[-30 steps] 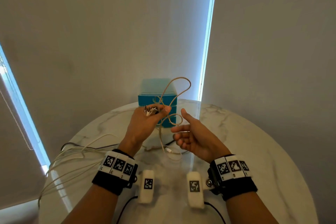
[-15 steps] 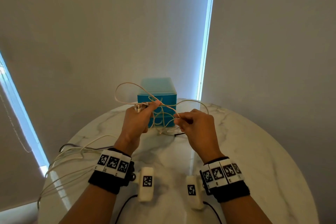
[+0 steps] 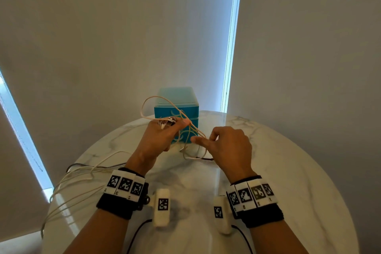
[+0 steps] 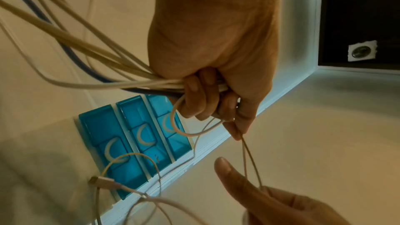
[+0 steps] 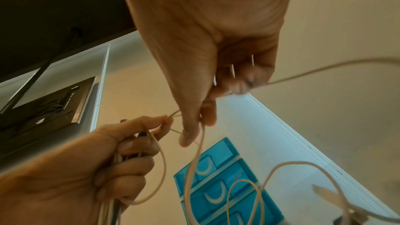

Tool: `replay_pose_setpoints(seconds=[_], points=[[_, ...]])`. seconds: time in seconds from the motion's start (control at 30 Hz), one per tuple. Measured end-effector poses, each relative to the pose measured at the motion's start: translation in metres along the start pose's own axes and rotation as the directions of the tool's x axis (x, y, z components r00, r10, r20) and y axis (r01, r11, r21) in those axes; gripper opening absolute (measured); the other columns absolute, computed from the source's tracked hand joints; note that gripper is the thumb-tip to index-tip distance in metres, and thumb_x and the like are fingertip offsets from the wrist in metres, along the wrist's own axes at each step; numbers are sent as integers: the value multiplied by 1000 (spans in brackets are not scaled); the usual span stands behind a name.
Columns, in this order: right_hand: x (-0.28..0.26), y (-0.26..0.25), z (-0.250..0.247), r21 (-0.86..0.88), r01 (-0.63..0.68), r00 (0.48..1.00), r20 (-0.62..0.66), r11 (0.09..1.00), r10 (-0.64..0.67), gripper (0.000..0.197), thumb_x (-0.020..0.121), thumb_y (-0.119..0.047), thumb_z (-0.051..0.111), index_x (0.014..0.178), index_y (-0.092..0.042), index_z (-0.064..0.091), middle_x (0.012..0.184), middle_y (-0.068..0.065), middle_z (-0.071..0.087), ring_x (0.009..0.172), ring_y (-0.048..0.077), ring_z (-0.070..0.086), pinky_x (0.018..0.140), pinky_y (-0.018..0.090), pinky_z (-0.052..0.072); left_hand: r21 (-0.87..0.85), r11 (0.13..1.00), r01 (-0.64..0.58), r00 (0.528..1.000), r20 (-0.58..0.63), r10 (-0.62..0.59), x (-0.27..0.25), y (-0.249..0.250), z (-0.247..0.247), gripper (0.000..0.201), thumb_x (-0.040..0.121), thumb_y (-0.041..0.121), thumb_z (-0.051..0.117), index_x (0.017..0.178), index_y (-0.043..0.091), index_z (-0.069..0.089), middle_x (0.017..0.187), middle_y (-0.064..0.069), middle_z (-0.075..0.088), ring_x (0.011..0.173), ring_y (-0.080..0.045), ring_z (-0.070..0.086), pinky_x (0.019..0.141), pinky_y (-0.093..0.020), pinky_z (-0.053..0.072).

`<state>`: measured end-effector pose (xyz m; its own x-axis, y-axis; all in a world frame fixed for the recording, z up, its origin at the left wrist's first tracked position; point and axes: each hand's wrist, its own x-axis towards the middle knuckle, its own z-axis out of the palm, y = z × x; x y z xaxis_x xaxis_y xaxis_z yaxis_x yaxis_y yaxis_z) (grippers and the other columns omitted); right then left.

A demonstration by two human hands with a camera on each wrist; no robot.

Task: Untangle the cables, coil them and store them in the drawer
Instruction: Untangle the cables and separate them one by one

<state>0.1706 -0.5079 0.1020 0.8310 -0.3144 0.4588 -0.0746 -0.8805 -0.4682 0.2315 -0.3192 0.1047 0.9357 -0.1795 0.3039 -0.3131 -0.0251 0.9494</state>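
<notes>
My left hand (image 3: 158, 138) grips the bundled cables (image 4: 90, 61) in a fist above the table (image 3: 288, 171) while my right hand (image 3: 228, 148) pinches one thin cable (image 3: 193, 130), drawing it free, the blue drawer unit (image 3: 177, 107) behind.

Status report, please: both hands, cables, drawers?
Left hand grips the cable bundle. Right hand pinches a thin cable. Drawer unit all closed, nothing stored yet.

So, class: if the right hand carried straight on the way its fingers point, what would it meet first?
Probably the left hand: the right hand points left along the pinched pale cable, though depth is unclear.
</notes>
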Motion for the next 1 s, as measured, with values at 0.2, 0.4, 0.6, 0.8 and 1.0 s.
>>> replay_pose_setpoints(seconds=[0.2, 0.4, 0.6, 0.8, 1.0], points=[[0, -2, 4, 11, 102, 992, -78, 995, -100, 59, 82, -76, 71, 67, -19, 72, 92, -4, 57, 91, 17, 55, 77, 38, 50, 53, 999, -5, 999, -32, 7, 0, 1, 4, 26, 97, 42, 77, 108, 19, 83, 54, 20, 57, 45, -2, 49, 44, -18, 34], [-3, 1, 12, 504, -64, 935, 331, 861, -124, 42, 89, -64, 75, 87, -23, 86, 77, -9, 81, 73, 5, 78, 85, 35, 65, 30, 1000, -9, 998, -64, 11, 0, 2, 3, 24, 100, 35, 75, 113, 16, 80, 56, 19, 62, 45, 1, 54, 43, -15, 35], [-4, 2, 6, 657, -335, 863, 501, 676, -59, 34, 97, -52, 73, 97, -21, 87, 67, -7, 67, 58, 13, 58, 52, 22, 46, 10, 1000, -12, 999, -53, 12, -1, 4, 2, 22, 100, 33, 75, 110, 14, 81, 55, 19, 62, 45, 2, 55, 45, -13, 40], [1, 3, 2, 721, -548, 760, 641, 423, -107, 30, 103, -33, 70, 119, -7, 73, 102, 4, 82, 92, 19, 80, 77, 29, 59, 31, 999, -17, 999, -45, 19, 2, -1, -2, 23, 98, 39, 76, 104, 18, 83, 54, 18, 59, 44, 1, 48, 45, -19, 33], [8, 8, -10, 865, -70, 982, -29, 497, 188, 19, 106, -29, 65, 122, -22, 72, 103, -5, 82, 98, 12, 77, 88, 29, 60, 156, 983, 97, 982, -175, -69, 12, -12, -22, 21, 94, 37, 81, 84, 20, 77, 52, 14, 59, 41, -3, 45, 42, -21, 34]])
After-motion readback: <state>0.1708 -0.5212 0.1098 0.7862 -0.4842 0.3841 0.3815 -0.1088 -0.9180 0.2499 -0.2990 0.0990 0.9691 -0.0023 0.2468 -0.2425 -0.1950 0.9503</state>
